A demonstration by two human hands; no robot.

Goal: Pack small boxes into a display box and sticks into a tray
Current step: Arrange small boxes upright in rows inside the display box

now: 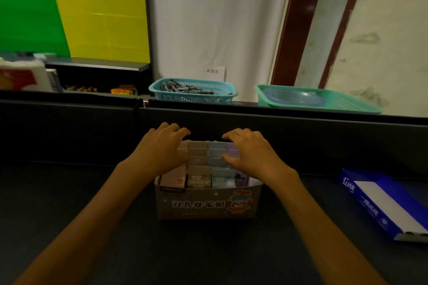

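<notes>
On the dark counter [69,192], the left hand [162,146] rests curled fingers [183,133] on the pastel small boxes [203,159] filling the printed cardboard display box [203,203]. The right hand [250,150] does likewise from the other side, gripping nothing. Behind, a teal plastic basket [193,97] holds grey sticks [185,88]; a blue carton [384,203] lies right.

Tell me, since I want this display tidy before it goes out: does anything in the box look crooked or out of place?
Nothing stands out. The small boxes sit in even rows inside the display box, which stands upright. The left hand and right hand rest on the rows, hiding part of them.
</notes>
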